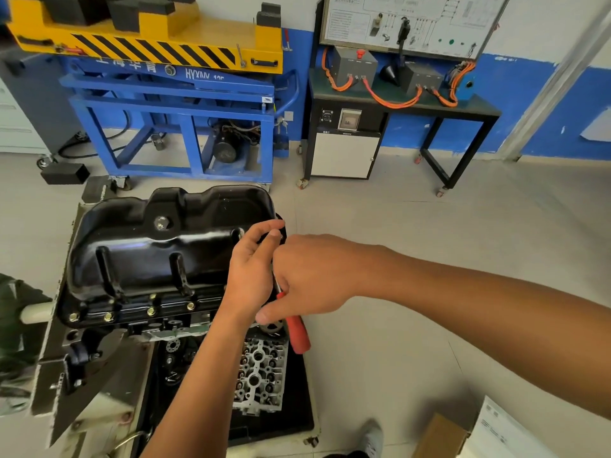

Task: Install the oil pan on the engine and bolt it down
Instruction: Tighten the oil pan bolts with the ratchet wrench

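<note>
Keeping the tool [297, 328], being gripped by the right hand [314, 276], square to the oil pan [148, 246] is being advised; left hand [249, 269] grip unclear

The right hand [314, 276] grips a red-handled tool [297, 332] beside the left hand [251, 269] at the oil pan [148, 246].
</note>
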A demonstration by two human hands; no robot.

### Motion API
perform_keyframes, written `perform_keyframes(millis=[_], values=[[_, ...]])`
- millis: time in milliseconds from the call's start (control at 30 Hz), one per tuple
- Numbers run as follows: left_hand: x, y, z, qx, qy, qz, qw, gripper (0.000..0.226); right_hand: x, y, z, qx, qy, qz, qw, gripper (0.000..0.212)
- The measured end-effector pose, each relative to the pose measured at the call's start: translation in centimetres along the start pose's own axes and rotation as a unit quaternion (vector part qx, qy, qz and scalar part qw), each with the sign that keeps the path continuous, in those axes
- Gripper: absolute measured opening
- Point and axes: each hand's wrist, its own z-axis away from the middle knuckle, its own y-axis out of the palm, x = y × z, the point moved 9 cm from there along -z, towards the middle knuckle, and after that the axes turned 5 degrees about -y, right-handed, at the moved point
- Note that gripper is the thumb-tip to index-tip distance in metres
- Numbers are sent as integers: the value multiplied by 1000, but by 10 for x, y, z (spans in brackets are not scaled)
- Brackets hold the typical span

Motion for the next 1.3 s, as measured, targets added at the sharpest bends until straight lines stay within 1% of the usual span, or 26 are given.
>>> perform_keyframes(millis=[67, 167, 233, 333, 400, 467, 533, 633, 733, 800, 867, 967, 1100, 1200, 1267, 1300], values=[[0, -1, 1, 4, -4, 11, 1000, 26, -1, -1, -1, -3, 3, 17, 1000, 60], [-5, 0, 2, 3, 5, -10, 1000, 30, -11, 3, 1, 37, 16, 31, 999, 58], [-5, -1, 3, 5, 8, -25, 1000, 33, -20, 2, 3, 62, 33, 46, 996, 55], [0, -6, 2, 9, 0, -34, 999, 36, -38, -10, 5, 65, 70, 82, 992, 52], [3, -8, 1, 8, -10, -60, 998, 36, -50, -24, 5, 39, 95, 124, 987, 50], [4, -7, 2, 13, -19, -61, 998, 36, -56, -38, 3, -14, 106, 159, 982, 50], [4, -3, 3, 22, -19, -53, 998, 35, -58, -48, -1, -63, 107, 195, 973, 50], [4, 4, 2, 34, -23, -53, 998, 30, -58, -52, -10, -113, 98, 240, 959, 45], [5, 6, 3, 46, -30, -46, 997, 32, -59, -51, -17, -145, 86, 242, 955, 24], [3, 7, 4, 55, -26, -45, 997, 32, -58, -51, -20, -148, 69, 242, 956, 10], [3, 7, 3, 58, -22, -41, 997, 36, -57, -51, -20, -147, 54, 238, 959, 7], [4, 4, 3, 49, -16, -39, 998, 44, -59, -49, -16, -134, 47, 226, 964, 12], [7, -4, 0, 3, -8, -37, 999, 38, -61, -44, -2, -81, 60, 213, 972, 38], [7, -9, -3, -31, 1, -34, 999, 30, -60, -32, 7, -11, 69, 148, 986, 47], [5, -7, -3, -37, 5, -25, 999, 26, -51, -18, 9, 37, 57, 97, 993, 51], [3, -4, -3, -32, 8, -20, 999, 25, -44, -13, 8, 44, 45, 81, 995, 51]])
